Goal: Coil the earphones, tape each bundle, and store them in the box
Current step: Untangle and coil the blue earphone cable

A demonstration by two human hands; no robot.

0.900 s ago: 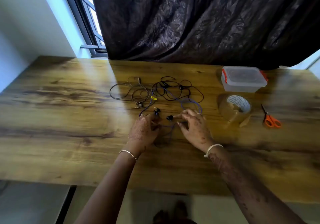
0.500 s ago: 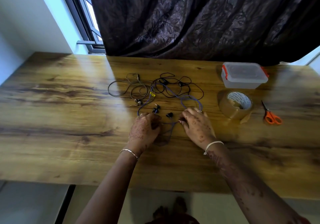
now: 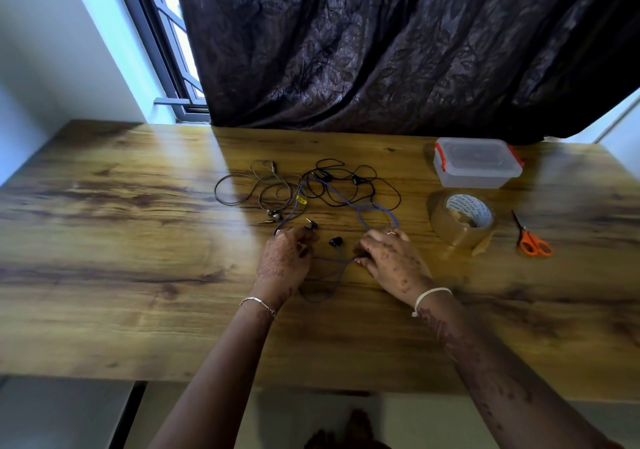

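A tangle of earphones lies mid-table: a brown-wired pair (image 3: 249,188) on the left, a black pair (image 3: 349,185) behind, and a purple-wired pair (image 3: 375,207) looping toward me. My left hand (image 3: 284,261) and my right hand (image 3: 391,261) both pinch the purple wire, a short stretch of it running between them. One black earbud (image 3: 335,241) lies on the wood between my hands. The clear lidded box (image 3: 476,162) with orange clips stands shut at the back right.
A roll of brown packing tape (image 3: 460,221) lies right of the earphones, its loose end hanging off. Orange-handled scissors (image 3: 531,240) lie further right. A dark curtain hangs behind the wooden table (image 3: 121,258), with a window at the back left.
My hands have stayed in about the same place on the purple wire. My right hand has drawn slightly nearer to me, away from the black earbud.
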